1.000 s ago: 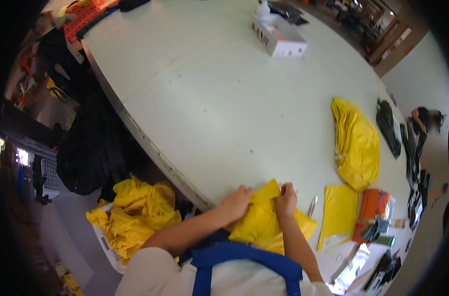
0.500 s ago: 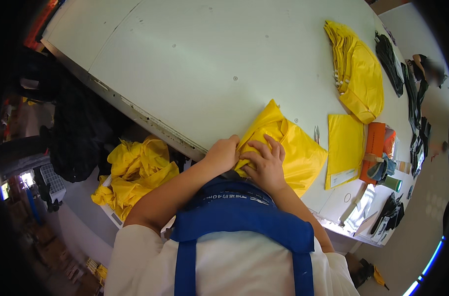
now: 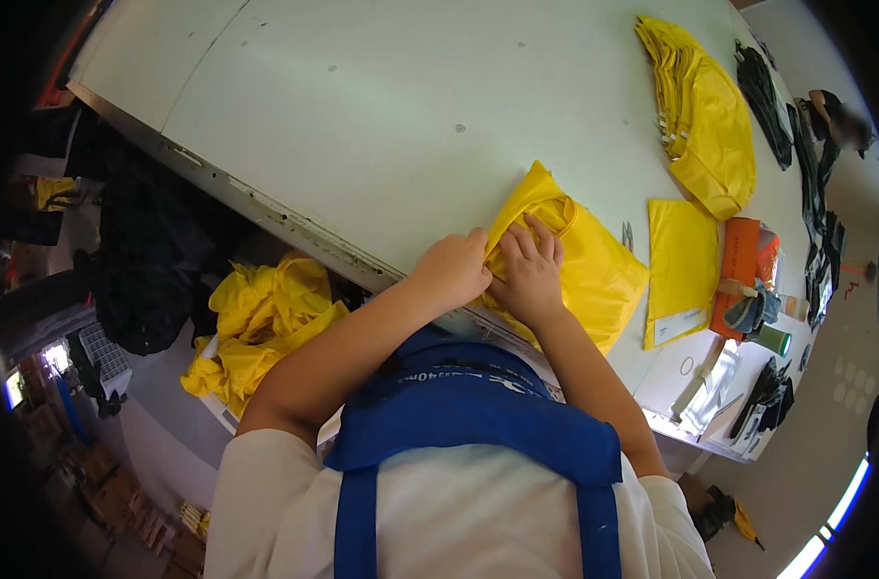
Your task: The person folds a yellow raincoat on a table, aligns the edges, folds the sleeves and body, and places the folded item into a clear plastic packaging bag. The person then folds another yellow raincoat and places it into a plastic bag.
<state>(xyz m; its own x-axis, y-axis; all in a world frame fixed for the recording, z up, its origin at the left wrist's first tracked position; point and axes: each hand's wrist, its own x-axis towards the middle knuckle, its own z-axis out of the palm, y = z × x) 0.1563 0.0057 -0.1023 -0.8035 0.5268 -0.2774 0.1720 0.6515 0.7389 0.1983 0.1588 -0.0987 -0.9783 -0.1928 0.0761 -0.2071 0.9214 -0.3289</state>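
Yellow garment pinched by both hands, fingers curled.

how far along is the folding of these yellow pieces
Done: a stack of folded yellow pieces lies at the far side of the white table. In hand: the left hand and right hand press on one yellow piece. Left: a crumpled yellow heap sits below the table edge.

Glossy yellow fabric, matt table
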